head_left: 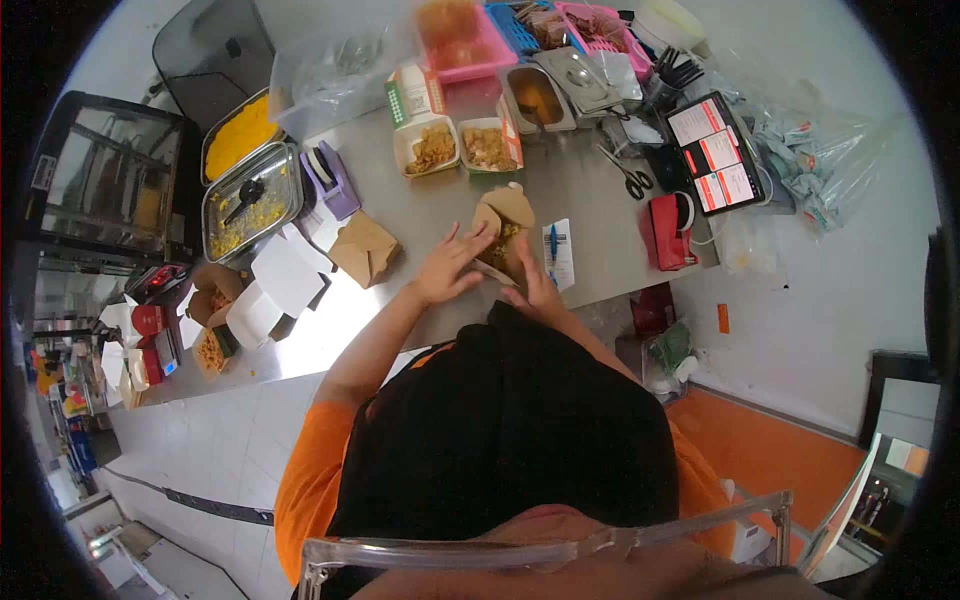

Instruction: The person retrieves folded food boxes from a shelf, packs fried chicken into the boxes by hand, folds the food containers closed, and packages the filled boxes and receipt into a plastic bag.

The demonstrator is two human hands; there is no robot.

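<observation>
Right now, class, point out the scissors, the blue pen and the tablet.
Scissors (627,174): head view, where blades meet handles.
Blue pen (553,240): head view, middle of its barrel.
Tablet (719,151): head view, its lit screen.

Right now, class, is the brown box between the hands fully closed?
No, the brown box stands open, with food showing inside.

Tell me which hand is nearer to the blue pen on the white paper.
Right. The right hand is close beside the blue pen; the left hand is farther away, at the left side of the open brown cardboard box.
</observation>
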